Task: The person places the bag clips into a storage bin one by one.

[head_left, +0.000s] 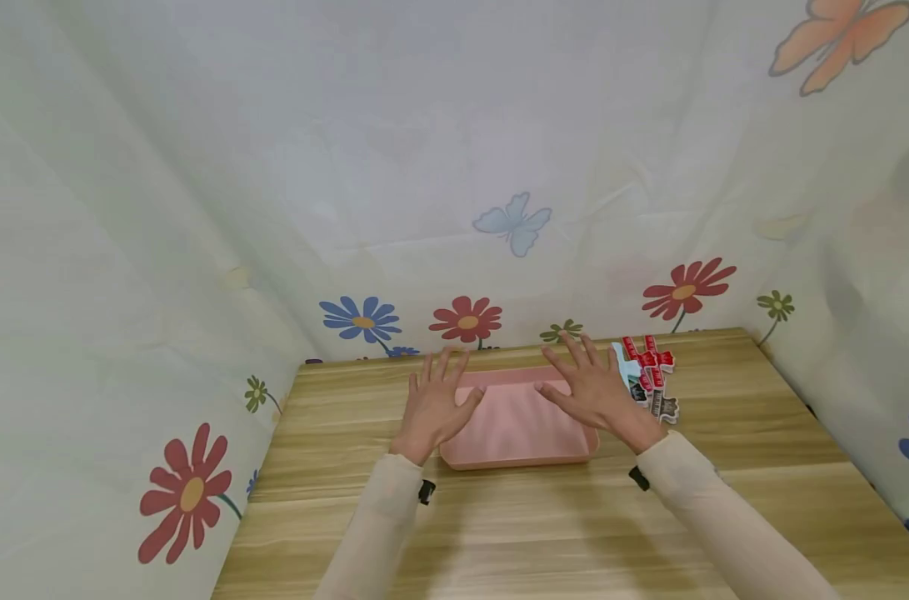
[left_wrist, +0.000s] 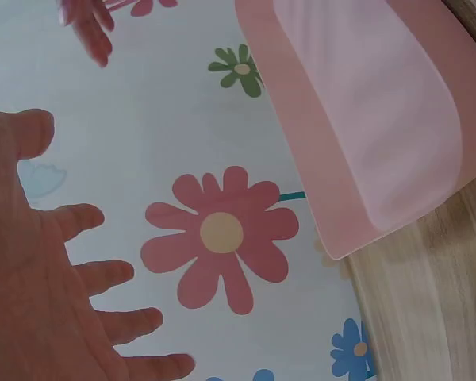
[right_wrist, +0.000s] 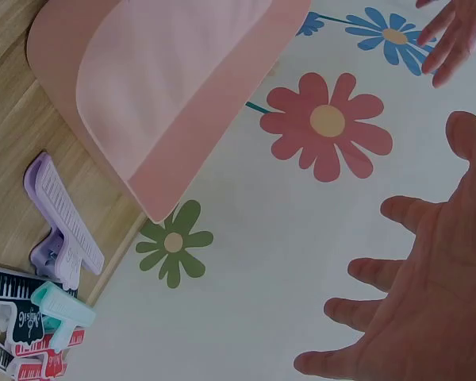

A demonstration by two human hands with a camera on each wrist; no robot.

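Note:
A shallow pink tray [head_left: 525, 417] with raised sides sits on the wooden table, and nothing lies in it. My left hand [head_left: 433, 407] hovers over its left end with fingers spread, holding nothing. Over the right end my right hand [head_left: 595, 390] is likewise spread and bare. Neither hand grips the tray; both stand apart from it in the wrist views. Just beyond the right hand lies a pile of clips [head_left: 652, 371] in red, black and light blue. The right wrist view also shows a purple clip [right_wrist: 63, 222] and a mint-green clip [right_wrist: 63, 311] there.
The wooden table [head_left: 529, 533] ends at a pale curtain [head_left: 394, 167] printed with flowers and butterflies, which rises behind it and along both sides. A dark strap piece [head_left: 427, 492] shows at the left wrist, and another [head_left: 639, 477] at the right.

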